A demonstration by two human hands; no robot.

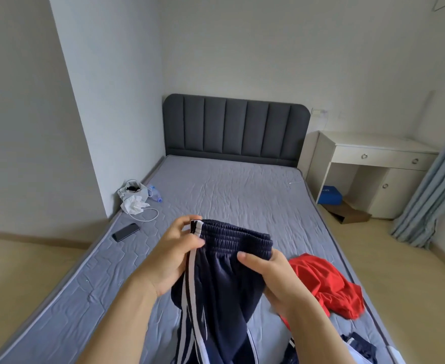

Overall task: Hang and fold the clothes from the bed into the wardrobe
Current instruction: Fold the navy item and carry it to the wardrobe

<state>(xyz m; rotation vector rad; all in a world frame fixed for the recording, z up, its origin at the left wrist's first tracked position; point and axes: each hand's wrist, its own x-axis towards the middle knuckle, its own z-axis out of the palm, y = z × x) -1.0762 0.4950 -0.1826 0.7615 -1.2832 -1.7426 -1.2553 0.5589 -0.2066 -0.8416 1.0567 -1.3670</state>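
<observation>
Navy track trousers (224, 279) with white side stripes hang in front of me above the bed (229, 190). My left hand (172, 254) pinches the left end of the elastic waistband at the stripes. My right hand (276, 279) grips the waistband's right end, thumb on top. The trouser legs drop out of view at the bottom edge. A crumpled red garment (329, 285) lies on the mattress just right of my right hand. Another navy and white garment (358, 346) lies at the bottom right corner. No wardrobe is in view.
A black phone (125, 232), a white cable (148, 216), a white plastic bag (133, 197) and a plastic bottle (155, 194) lie on the bed's left side. A white desk (373, 164) stands right of the grey headboard (236, 127), with a blue curtain (436, 190) beyond.
</observation>
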